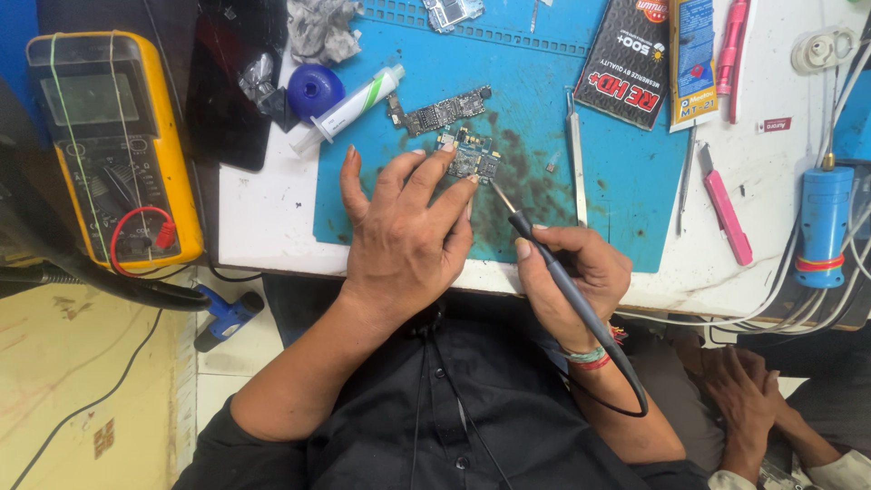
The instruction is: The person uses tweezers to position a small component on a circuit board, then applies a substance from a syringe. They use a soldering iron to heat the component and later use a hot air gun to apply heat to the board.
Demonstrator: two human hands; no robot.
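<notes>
The left hand (404,231) lay spread on the blue mat (617,181), its fingertips pinning a small circuit board (472,156) flat near the mat's middle. The right hand (576,272) was clenched around a dark soldering iron (553,268), held like a pen, its thin tip touching the board's right edge. A second, longer circuit board (440,112) lay just above the first. A white syringe tube (349,107) and a blue round cap (315,91) rested at the mat's upper left corner. A yellow multimeter (109,136) sat well apart at the bench's left end. Another person's hand (739,381) showed at the lower right.
</notes>
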